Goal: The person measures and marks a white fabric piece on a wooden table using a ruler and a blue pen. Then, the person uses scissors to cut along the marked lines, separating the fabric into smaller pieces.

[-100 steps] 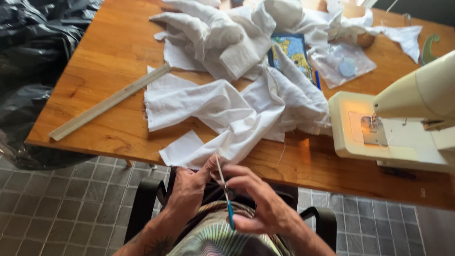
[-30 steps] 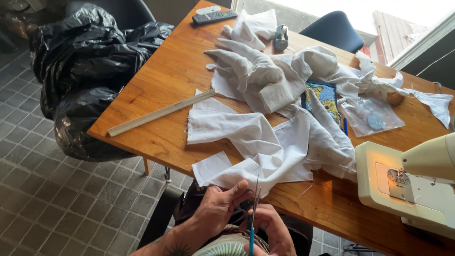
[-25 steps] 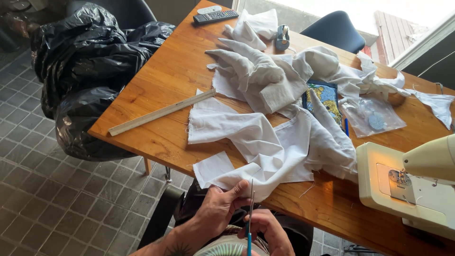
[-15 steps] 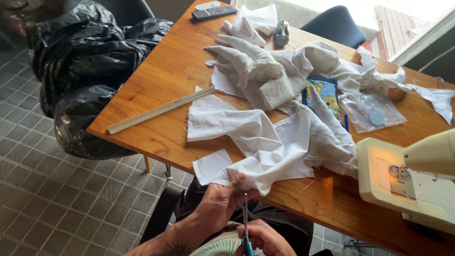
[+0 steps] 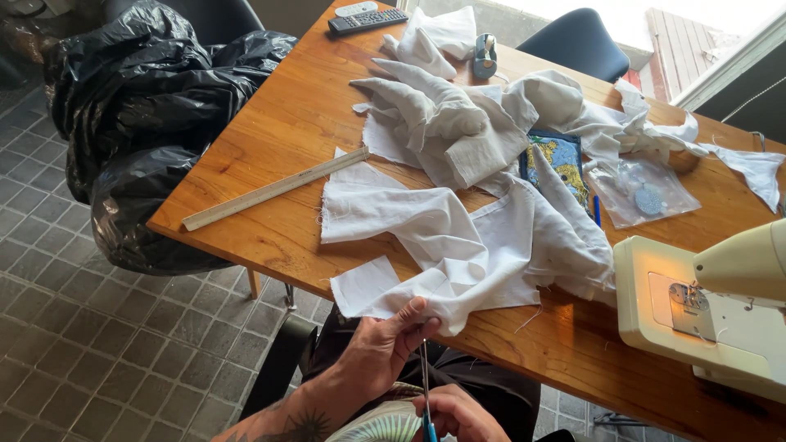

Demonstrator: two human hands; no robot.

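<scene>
My left hand [image 5: 381, 348] pinches the near edge of a white cloth [image 5: 458, 245] that spreads over the front of the wooden table [image 5: 278, 123]. My right hand [image 5: 458, 413], low at the frame's bottom edge, holds a thin tool with a blue handle [image 5: 426, 393] whose metal shaft points up to the pinched cloth edge. Whether it is scissors or a seam ripper I cannot tell.
A cream sewing machine [image 5: 712, 303] stands at the right. A long ruler [image 5: 274, 188] lies at the left, more crumpled white fabric [image 5: 458, 123] mid-table, a patterned pouch [image 5: 561, 164], a clear bag [image 5: 647, 192], a remote control [image 5: 368, 18]. Black rubbish bags [image 5: 139, 139] sit left of the table.
My left hand has risen from my lap to the table edge and gripped the cloth there. The tool's tip followed up to it. The view shifted slightly.
</scene>
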